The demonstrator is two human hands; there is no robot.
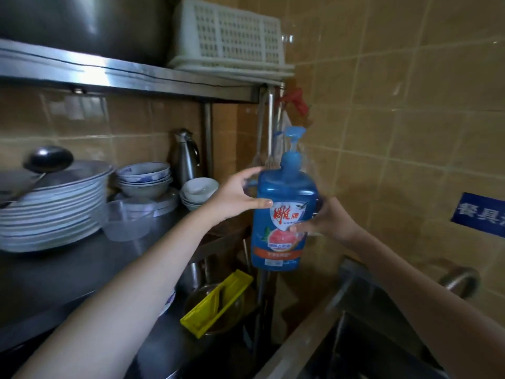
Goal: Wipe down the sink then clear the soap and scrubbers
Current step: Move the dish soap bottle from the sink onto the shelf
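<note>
The blue pump bottle of dish soap (281, 214) is upright in mid-air, held between my two hands in front of the right-hand post (270, 124) of the steel shelf rack; its pump head (294, 132) points up and its red-and-white label faces me. My left hand (235, 196) grips the bottle's upper left side, thumb across the front just above the label and fingers around the shoulder. My right hand (325, 217) clasps the bottle's right side lower down, with a fingertip pressed on the label's pink fruit picture. Both hands are thus closed on the one bottle, apart from each other by its width.

Left of the bottle, on the rack's middle shelf (82, 269), stand a small stack of white bowls (198, 192), a steel flask (187, 157), blue-patterned bowls (144, 177) and, farthest left, a tall stack of white plates (52, 212) with a ladle (46, 160) resting on top. Above the bottle, the top shelf (136, 75) carries a white lattice basket (229, 36) and a large steel basin (87, 23). Below the bottle, a yellow plastic tray (216, 303) lies tilted across a steel bowl. Below and right of the bottle is the steel sink (355, 310), with a curved tap (461, 280) at its far edge. Right of the bottle, a blue sign (478, 213) is fixed to the tan tiled wall (396, 105).
</note>
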